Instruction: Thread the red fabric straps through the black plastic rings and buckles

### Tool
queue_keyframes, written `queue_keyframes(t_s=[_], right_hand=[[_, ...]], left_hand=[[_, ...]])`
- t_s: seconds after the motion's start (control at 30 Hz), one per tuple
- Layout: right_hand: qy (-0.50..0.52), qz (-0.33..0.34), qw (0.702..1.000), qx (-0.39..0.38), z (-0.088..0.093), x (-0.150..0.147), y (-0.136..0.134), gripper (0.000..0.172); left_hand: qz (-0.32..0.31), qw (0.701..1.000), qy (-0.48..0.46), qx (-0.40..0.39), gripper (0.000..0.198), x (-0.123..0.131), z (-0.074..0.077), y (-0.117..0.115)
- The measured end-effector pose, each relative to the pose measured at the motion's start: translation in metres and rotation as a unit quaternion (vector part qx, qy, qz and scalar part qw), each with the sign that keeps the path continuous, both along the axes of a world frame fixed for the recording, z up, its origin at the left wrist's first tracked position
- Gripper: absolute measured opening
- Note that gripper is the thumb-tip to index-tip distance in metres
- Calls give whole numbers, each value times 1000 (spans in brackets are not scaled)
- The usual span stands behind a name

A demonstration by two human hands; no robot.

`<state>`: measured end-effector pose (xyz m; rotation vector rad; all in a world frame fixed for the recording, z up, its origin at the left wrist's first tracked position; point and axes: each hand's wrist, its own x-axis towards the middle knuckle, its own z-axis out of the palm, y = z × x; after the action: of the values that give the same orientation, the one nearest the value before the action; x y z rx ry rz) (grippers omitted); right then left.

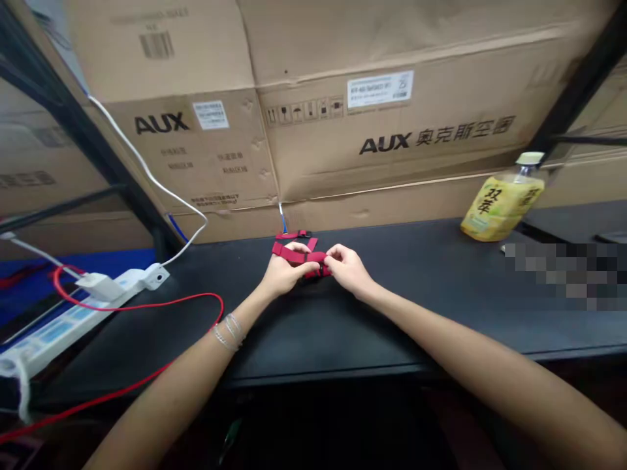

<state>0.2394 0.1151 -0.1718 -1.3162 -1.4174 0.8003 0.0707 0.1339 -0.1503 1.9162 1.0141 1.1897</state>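
Note:
Between my two hands is a red webbing strap [317, 257] with black buckle parts, held a little above the black tabletop. My left hand [285, 273] is closed on the strap's left side, with a loop of webbing crossing over its fingers. My right hand [347, 266] pinches the strap at its right end, thumb and fingers together. Behind the hands, a further length of red strap with a small black buckle [304, 234] lies near the back of the table. My fingers partly cover the middle of the strap.
Large AUX cardboard boxes [392, 150] stand behind the black table [401, 261]. A yellow-labelled bottle [504, 202] is at the back right. On the left lie a white power strip [63, 329], a red cable [161, 303] and a white cable [147, 166]. Black metal posts flank both sides.

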Motion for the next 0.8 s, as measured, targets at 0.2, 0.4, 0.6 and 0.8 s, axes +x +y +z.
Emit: queue_keyframes(t_s=[0.2, 0.4, 0.6, 0.8], right_hand=[[91, 35, 986, -137, 8, -6, -4, 5], [112, 36, 980, -163, 13, -2, -4, 10], [134, 95, 981, -106, 6, 2, -3, 13], [97, 133, 985, -54, 6, 2, -5, 44]], left_hand=[[19, 1000, -5, 15, 35, 1, -5, 2], [29, 999, -22, 2, 36, 1, -3, 1], [37, 999, -24, -14, 39, -4, 2, 1], [23, 998, -42, -37, 39, -5, 0, 2]])
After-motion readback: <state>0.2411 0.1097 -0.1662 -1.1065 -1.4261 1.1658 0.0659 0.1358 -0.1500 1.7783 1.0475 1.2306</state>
